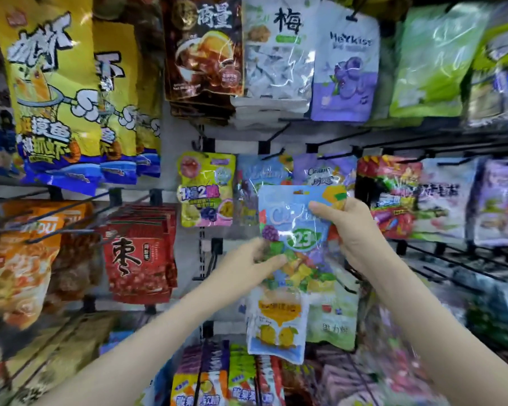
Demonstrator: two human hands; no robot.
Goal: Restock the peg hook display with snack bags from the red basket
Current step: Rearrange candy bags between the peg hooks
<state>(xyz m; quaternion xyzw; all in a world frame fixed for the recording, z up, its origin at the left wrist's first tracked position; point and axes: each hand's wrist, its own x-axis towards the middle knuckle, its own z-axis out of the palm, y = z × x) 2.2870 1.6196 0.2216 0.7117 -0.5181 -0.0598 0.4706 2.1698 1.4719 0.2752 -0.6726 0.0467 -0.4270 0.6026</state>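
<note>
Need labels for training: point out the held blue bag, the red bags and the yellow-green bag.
Blue bag (291, 218): head view, light-blue upper front.
Red bags (138, 259): head view, front bag's face.
Yellow-green bag (206, 190): head view, middle of its front.

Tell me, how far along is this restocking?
Done: much stock already hangs, like the red bags. In hand: the left hand and right hand hold a blue bag before matching hung bags, not yet hung. Left: hooks at lower right look bare; the basket is out of view.
</note>
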